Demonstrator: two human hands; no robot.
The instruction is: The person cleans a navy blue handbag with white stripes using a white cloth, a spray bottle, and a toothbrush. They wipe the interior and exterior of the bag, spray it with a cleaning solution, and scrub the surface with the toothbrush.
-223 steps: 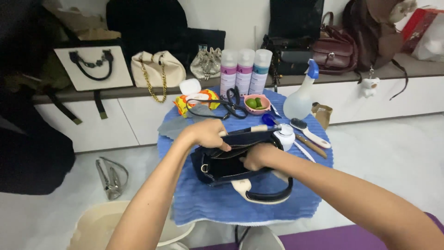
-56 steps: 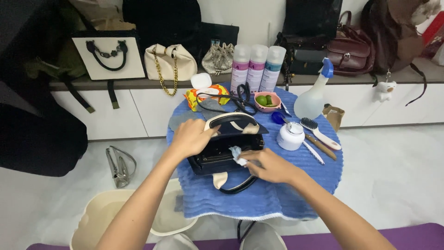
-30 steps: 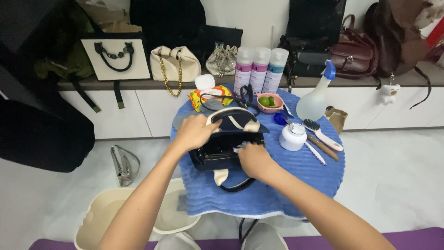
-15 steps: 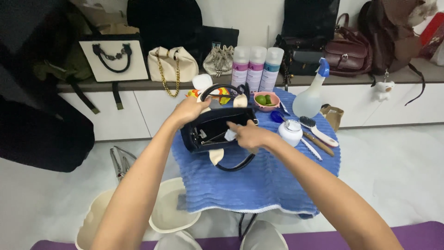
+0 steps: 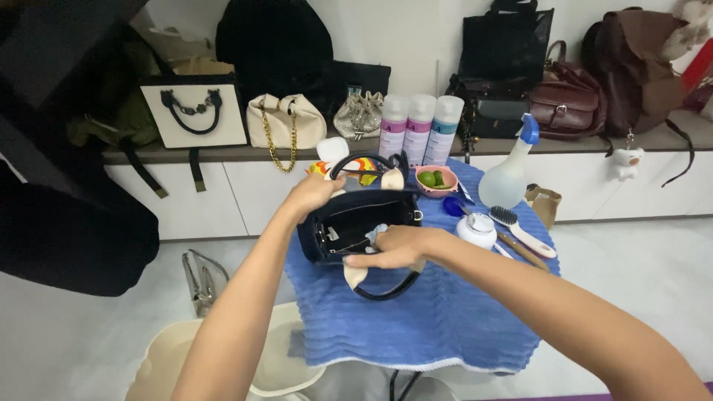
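Counts: three tall white spray cans with coloured labels (image 5: 420, 128) stood in a row at the back edge of the small round table covered by a blue ribbed towel (image 5: 416, 327). One translucent spray bottle with a blue trigger (image 5: 508, 175), one white round jar (image 5: 476, 230), one white-handled brush (image 5: 523, 231) and one small pink bowl (image 5: 436, 180) lay to the right of the work; the bowl held two green round pieces.

One small black leather handbag with cream-tipped handles (image 5: 355, 223) sat on the towel near its middle, mouth open toward the camera. One handle stood up, the other lay flat on the towel in front.

Left hand (image 5: 316, 194): fingers curled and closed on the bag's upper left rim. Right hand (image 5: 392, 247): fingers together, pressed flat on a pale blue cloth (image 5: 376, 234) at the bag's opening, cloth partly inside. Other contents of the bag could not be made out.

On the shelf behind: several bags, among them one cream panel bag with black handle (image 5: 194, 113), one cream bag with gold chain (image 5: 285, 122), one maroon bag (image 5: 566, 106). One beige tub (image 5: 174, 364) stood on the floor at lower left.
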